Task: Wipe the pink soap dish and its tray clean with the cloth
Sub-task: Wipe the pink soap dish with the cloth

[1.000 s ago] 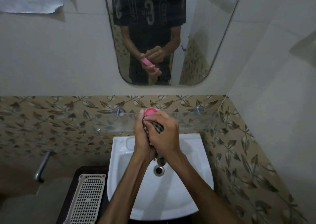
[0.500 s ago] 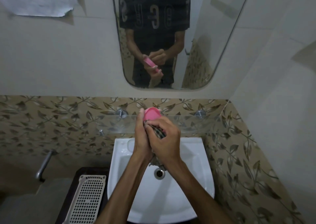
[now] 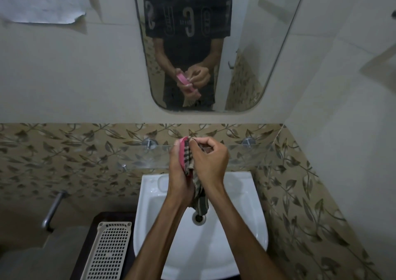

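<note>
My left hand [image 3: 179, 172] holds the pink soap dish [image 3: 182, 153] on edge above the white sink, gripping it from the left. My right hand [image 3: 211, 162] pinches a checked cloth [image 3: 194, 181] against the dish's inner face; the cloth's tail hangs down over the drain. Most of the dish is hidden behind my fingers and the cloth. The mirror [image 3: 246, 44] reflects both hands with the pink dish. I cannot tell the dish from its tray.
A white sink [image 3: 235, 237] with a drain [image 3: 199, 218] lies below my hands. A glass shelf [image 3: 137, 157] runs along the leaf-patterned wall behind them. A white perforated basket [image 3: 109, 252] rests on a dark stand at the left, next to a metal pipe [image 3: 52, 209].
My right hand has pulled the cloth up over the dish's top edge, and more of the cloth now hangs loose toward the drain. Both hands stay over the sink.
</note>
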Demonstrator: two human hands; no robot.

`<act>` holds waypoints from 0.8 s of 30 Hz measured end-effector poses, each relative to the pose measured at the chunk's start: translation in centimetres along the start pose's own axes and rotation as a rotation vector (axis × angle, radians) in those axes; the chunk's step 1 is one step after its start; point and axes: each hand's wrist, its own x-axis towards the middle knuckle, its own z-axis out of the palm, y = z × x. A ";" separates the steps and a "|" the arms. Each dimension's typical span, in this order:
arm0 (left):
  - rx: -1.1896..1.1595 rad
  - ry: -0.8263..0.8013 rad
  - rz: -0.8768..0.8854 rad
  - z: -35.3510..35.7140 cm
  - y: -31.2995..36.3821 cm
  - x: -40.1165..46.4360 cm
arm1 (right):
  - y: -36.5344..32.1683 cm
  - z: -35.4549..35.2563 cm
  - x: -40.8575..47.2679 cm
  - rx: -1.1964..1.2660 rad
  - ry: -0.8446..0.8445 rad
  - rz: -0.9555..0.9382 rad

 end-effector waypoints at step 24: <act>-0.083 -0.025 -0.057 -0.4 0.6 -0.4 | 0.1 -1.6 -2.1 -0.026 -0.325 -0.230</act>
